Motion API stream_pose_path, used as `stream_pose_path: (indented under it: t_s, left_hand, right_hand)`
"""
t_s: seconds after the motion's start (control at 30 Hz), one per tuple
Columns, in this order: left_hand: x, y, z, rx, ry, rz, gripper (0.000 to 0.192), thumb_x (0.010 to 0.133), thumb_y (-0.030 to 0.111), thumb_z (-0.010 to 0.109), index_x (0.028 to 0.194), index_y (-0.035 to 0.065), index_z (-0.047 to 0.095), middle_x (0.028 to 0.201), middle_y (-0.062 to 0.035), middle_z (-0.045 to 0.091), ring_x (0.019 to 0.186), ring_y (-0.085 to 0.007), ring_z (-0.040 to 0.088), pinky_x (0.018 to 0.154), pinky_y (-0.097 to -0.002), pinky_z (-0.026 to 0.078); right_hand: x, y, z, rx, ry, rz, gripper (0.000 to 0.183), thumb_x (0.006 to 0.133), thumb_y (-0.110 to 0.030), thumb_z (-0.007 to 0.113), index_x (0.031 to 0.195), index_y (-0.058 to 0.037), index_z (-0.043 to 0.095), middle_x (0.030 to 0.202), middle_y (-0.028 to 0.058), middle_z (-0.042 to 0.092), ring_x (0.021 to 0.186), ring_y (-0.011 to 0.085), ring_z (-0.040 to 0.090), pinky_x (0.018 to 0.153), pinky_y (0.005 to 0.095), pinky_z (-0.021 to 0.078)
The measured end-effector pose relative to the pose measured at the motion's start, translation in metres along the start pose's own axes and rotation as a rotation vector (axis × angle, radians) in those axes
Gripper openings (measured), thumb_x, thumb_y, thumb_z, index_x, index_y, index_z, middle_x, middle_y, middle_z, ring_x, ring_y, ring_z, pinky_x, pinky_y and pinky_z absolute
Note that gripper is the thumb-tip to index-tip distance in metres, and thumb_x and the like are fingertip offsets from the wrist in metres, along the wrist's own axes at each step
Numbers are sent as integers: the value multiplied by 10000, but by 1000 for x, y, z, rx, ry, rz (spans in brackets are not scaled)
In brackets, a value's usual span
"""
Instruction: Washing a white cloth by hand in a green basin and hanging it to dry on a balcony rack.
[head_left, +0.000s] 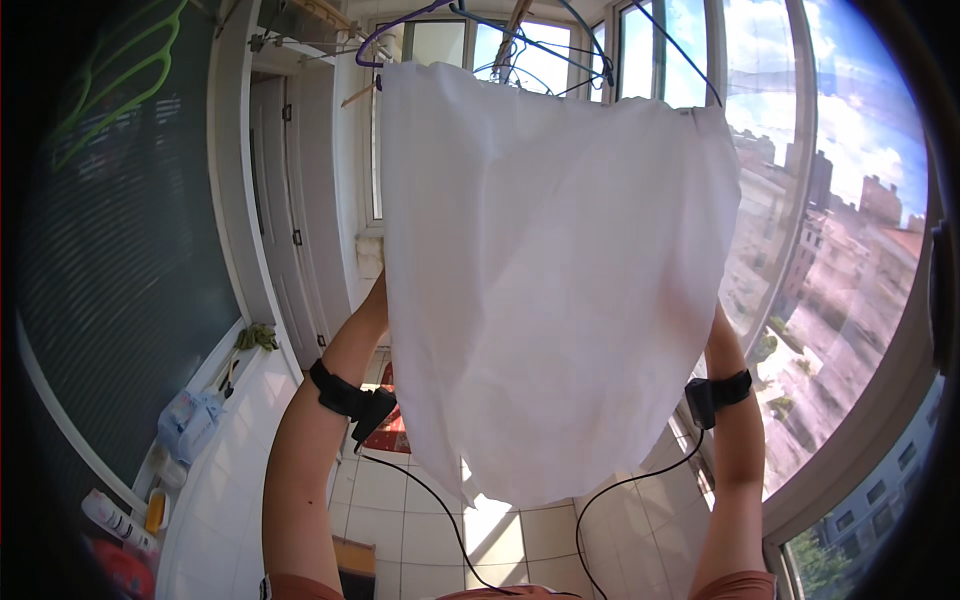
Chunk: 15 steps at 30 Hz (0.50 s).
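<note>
A large white cloth (555, 262) hangs right in front of me and fills the middle of the head view. Its top edge lies at the level of several hangers, among them a purple hanger (367, 46) and a blue hanger (540, 46). Both my hands are out of sight behind the cloth. My left forearm (366, 322) passes behind its left edge, and my right forearm (724, 341) behind its right edge. A pinkish shape shows faintly through the fabric on the right. What my hands hold cannot be seen.
Tall windows (772, 247) run along the right. On the left are a dark slatted pane (127, 247), a white door (281, 202) and a ledge with a blue plastic bag (187, 424) and bottles. A red mat (388, 435) lies on the tiled floor (431, 532). Cables (420, 484) trail from my armbands.
</note>
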<state>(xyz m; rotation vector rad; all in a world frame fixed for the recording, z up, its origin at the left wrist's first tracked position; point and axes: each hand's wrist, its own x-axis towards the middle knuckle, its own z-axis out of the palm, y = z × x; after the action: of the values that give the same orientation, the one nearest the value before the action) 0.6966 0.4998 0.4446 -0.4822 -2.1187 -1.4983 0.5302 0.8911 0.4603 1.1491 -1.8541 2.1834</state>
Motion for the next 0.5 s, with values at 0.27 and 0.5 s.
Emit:
stream_pose_path:
  t_s: [0.27,0.5]
  left_hand:
    - [-61,-70,-18,7,278,-181,319,1005,283,447,1098,11,585,896,-59,643,818,-122,608,720,-282,503]
    - [-71,-66,16,-138,232,-229,318,1010,280,440,1005,-4,583,776,-61,630,710,-147,624,756,-284,497]
  right_hand:
    - [-53,65,-48,10,137,-9,387,958,-229,468,1264,8,490,1084,78,600,936,167,615,760,301,528]
    - [-78,89,-111,180,210,-11,375,952,-205,476,1258,10,493,1078,74,601,937,161,614,767,296,524]
